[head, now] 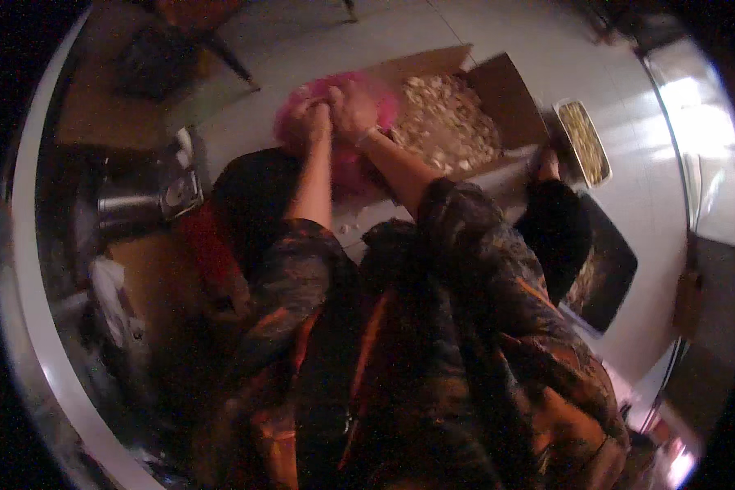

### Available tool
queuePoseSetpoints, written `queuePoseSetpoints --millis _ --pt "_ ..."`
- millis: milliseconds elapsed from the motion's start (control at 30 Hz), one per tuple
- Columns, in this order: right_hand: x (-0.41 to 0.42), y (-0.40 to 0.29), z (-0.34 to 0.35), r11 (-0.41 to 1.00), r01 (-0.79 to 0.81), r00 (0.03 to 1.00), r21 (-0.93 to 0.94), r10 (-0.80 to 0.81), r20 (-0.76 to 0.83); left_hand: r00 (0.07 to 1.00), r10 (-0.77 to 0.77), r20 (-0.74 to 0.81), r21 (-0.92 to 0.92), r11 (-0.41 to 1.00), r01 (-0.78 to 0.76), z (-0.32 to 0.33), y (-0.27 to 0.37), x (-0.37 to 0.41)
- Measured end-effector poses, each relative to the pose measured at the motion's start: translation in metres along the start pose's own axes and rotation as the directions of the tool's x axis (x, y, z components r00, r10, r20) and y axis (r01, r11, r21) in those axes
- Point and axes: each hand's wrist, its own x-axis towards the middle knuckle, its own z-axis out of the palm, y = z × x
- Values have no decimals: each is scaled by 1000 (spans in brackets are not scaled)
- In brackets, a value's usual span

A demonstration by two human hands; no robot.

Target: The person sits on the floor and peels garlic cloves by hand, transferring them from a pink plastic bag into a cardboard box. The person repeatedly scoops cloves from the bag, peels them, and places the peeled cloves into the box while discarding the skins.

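A pink plastic bag (355,174), thin and blurred, sits beside the left end of an open cardboard box (507,98). Both my hands are together at the top of this bag. My left hand (309,122) has its fingers curled in at the bag. Right against it, my right hand (352,113) is also bent over the pink film. Motion blur hides the fingertips and whatever is inside the bag. Many small pale pieces (447,122), perhaps garlic cloves, cover the bottom of the box.
Right of the box, a light-rimmed tray (601,174) holds yellowish pieces. A dark tub (612,263) is near my right leg. On the left are a shiny metal container (128,205) and a brown cardboard surface (153,269). A few pale bits (346,228) lie on the tiled floor.
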Motion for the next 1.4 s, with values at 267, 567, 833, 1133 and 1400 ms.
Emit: queuePoseSetpoints --millis 267,567,833,1133,1400 --pt "25 8 -119 924 221 956 314 -269 120 878 455 -149 -222 850 -478 11 40 -28" --pt "48 223 -206 681 -513 852 -523 479 -211 809 -245 534 18 960 279 121 81 -153" --pt "2 195 -183 512 -721 653 -466 727 -210 823 -537 186 170 843 511 194 -7 -174" --pt "-18 159 -162 671 -380 896 -636 438 -73 813 -504 292 -49 841 539 220 2 -158" --pt "17 183 -160 969 -151 988 -195 156 10 936 -174 306 -215 945 246 208 54 -123"
